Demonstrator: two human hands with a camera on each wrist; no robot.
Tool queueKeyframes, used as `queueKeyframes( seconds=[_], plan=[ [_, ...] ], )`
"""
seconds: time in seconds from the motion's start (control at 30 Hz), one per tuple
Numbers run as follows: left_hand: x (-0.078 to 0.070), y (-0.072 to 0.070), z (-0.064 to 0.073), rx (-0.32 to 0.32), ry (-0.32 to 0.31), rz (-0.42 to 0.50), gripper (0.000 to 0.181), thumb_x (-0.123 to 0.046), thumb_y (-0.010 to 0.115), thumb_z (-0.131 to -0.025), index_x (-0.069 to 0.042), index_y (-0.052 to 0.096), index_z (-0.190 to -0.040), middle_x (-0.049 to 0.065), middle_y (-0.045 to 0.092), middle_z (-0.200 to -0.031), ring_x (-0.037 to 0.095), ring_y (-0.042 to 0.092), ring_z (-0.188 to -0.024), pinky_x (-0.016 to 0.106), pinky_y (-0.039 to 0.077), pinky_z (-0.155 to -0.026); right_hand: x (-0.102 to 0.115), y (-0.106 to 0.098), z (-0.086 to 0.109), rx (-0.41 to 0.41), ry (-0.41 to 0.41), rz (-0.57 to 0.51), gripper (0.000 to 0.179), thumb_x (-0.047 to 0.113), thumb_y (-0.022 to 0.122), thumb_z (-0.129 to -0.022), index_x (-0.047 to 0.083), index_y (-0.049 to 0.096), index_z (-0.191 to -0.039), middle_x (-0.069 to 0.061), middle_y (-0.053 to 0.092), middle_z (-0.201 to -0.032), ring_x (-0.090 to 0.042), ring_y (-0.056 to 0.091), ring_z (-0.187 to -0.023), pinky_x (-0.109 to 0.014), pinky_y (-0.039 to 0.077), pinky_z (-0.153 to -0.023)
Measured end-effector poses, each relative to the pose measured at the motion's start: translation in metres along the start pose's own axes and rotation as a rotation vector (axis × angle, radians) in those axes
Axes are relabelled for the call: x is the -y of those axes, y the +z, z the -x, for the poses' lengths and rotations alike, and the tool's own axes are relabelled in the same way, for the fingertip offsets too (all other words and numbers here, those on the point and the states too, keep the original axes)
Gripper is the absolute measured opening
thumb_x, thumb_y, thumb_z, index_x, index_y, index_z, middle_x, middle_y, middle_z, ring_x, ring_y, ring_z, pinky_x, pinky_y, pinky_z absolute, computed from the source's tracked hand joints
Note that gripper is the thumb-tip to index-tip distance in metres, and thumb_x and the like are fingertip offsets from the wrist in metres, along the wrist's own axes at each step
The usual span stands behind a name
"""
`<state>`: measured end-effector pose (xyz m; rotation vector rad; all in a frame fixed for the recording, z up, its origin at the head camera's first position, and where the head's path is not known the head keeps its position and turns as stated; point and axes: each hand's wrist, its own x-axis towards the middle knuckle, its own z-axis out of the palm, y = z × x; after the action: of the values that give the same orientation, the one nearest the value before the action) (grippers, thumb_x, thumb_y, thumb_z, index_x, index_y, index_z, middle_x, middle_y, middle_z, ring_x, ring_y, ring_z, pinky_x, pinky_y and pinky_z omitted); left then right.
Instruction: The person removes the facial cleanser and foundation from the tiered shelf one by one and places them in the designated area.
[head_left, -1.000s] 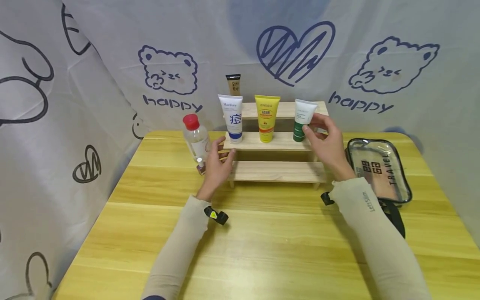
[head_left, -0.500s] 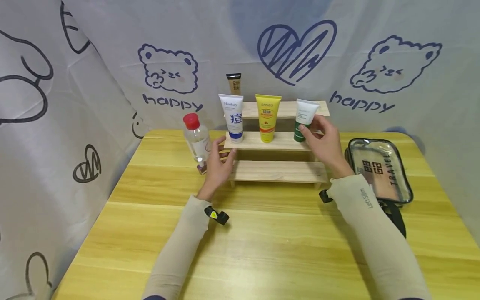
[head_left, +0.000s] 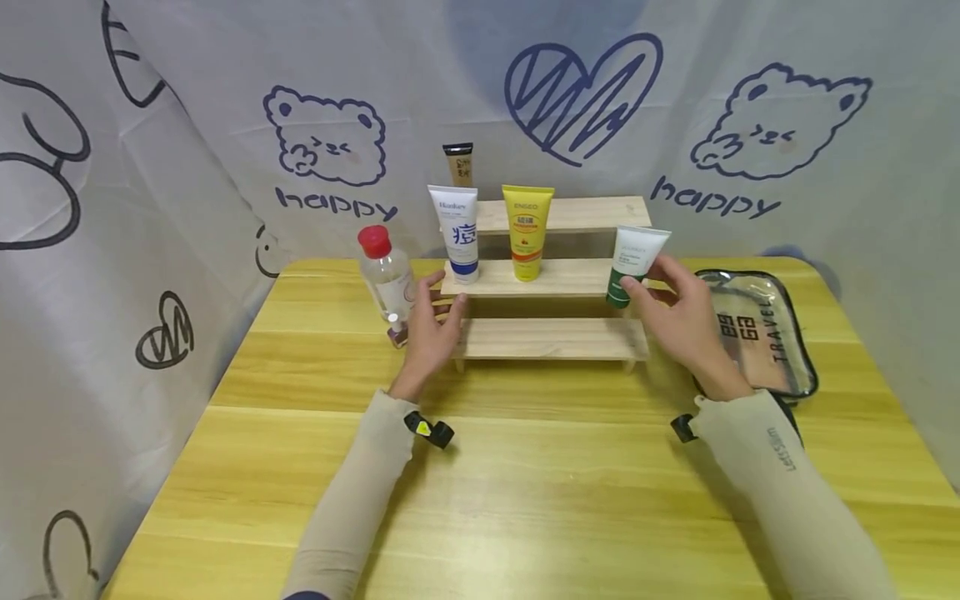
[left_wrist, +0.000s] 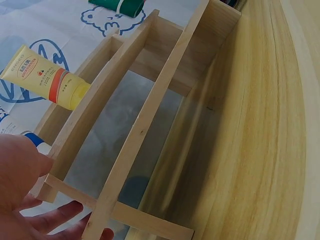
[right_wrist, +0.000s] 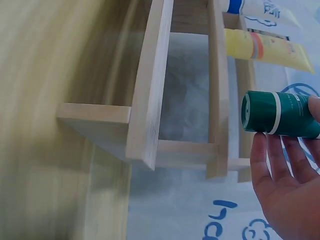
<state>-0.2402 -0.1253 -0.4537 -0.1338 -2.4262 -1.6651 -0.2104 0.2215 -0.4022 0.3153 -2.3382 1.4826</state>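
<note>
The right hand (head_left: 686,321) grips the green-and-white tube (head_left: 633,262), thumb across its front and the other fingers behind it, closed on its right side. So the tube sits within the grasp, just left of the palm, its long axis near upright — the flat white end up and leaning right, the green cap down. The right wrist view shows a gap between that cap and the middle shelf (head_left: 570,279), so the tube seems held off the wood; from the head view, its lower end overlaps the shelf's front edge near the right end. That edge is the nearest obstacle.

The left hand (head_left: 432,340) is farther from the tube, at the opposite end of the wooden rack (head_left: 551,339). Its fingers are apart and rest about the rack's left end; whether they pinch it, I cannot tell.

Between the hands, the yellow tube (head_left: 528,233) and the white-and-blue tube (head_left: 456,233) stand on the middle shelf, the yellow one nearer the held tube. A black-capped tube (head_left: 459,165) shows behind. Left of the rack stand a red-capped bottle (head_left: 386,279) and a small white-capped bottle (head_left: 397,332). A clear pouch (head_left: 761,333) lies on the surface (head_left: 525,500) to the right — partly behind the right wrist.
</note>
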Motion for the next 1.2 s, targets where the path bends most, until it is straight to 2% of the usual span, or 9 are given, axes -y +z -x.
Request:
queueKeyframes(
  seconds=[0.3, 0.5, 0.63, 0.8, 1.07, 1.2],
  plan=[
    [-0.002, 0.0, 0.0, 0.004, -0.01, -0.015, 0.054, -0.023, 0.06, -0.113, -0.009, 0.039, -0.161, 0.029, 0.056, -0.142, 0.046, 0.066, -0.126, 0.054, 0.06, -0.109, 0.006, -0.016, 0.037, 0.014, -0.045, 0.038, 0.038, 0.003, 0.073, -0.104, -0.005, 0.066, -0.141, -0.023, 0.072, -0.134, 0.01, 0.062, -0.114, -0.003, 0.053, -0.095],
    [-0.002, 0.0, -0.001, 0.014, -0.011, -0.012, 0.054, -0.024, 0.059, -0.114, -0.009, 0.038, -0.161, 0.027, 0.055, -0.145, 0.044, 0.064, -0.129, 0.053, 0.058, -0.112, 0.0, -0.024, 0.063, 0.058, -0.022, 0.084, 0.04, 0.002, 0.074, -0.103, -0.003, 0.066, -0.142, -0.023, 0.069, -0.131, 0.012, 0.059, -0.114, -0.001, 0.051, -0.094],
    [0.0, 0.0, -0.002, 0.014, -0.017, -0.016, 0.054, -0.023, 0.06, -0.113, -0.01, 0.038, -0.161, 0.027, 0.055, -0.146, 0.043, 0.064, -0.129, 0.053, 0.058, -0.111, -0.006, -0.028, 0.082, 0.114, 0.027, 0.117, 0.035, 0.005, 0.073, -0.105, -0.002, 0.066, -0.139, -0.022, 0.07, -0.125, 0.012, 0.06, -0.108, -0.002, 0.054, -0.087],
    [-0.001, -0.001, -0.003, 0.019, -0.008, -0.013, 0.054, -0.022, 0.06, -0.113, -0.008, 0.039, -0.161, 0.028, 0.056, -0.146, 0.044, 0.064, -0.128, 0.053, 0.059, -0.11, -0.013, -0.031, 0.099, 0.204, 0.137, 0.147, 0.034, 0.014, 0.072, -0.107, -0.001, 0.065, -0.137, -0.022, 0.074, -0.121, 0.012, 0.062, -0.102, -0.008, 0.058, -0.08],
    [-0.002, -0.001, -0.002, 0.02, -0.002, -0.005, 0.054, -0.021, 0.06, -0.113, -0.005, 0.039, -0.16, 0.029, 0.054, -0.146, 0.045, 0.063, -0.128, 0.053, 0.057, -0.113, -0.018, -0.035, 0.109, 0.346, 0.255, 0.207, 0.04, 0.023, 0.073, -0.107, 0.002, 0.062, -0.14, -0.015, 0.076, -0.122, -0.014, 0.073, -0.109, -0.016, 0.058, -0.086],
    [-0.002, -0.002, -0.002, 0.021, 0.0, -0.005, 0.053, -0.021, 0.06, -0.113, -0.006, 0.039, -0.16, 0.029, 0.054, -0.146, 0.044, 0.063, -0.129, 0.053, 0.057, -0.112, -0.02, -0.036, 0.111, 0.399, 0.301, 0.21, 0.048, 0.026, 0.073, -0.108, 0.0, 0.059, -0.145, -0.017, 0.077, -0.122, -0.017, 0.073, -0.107, -0.021, 0.06, -0.083]
  ],
)
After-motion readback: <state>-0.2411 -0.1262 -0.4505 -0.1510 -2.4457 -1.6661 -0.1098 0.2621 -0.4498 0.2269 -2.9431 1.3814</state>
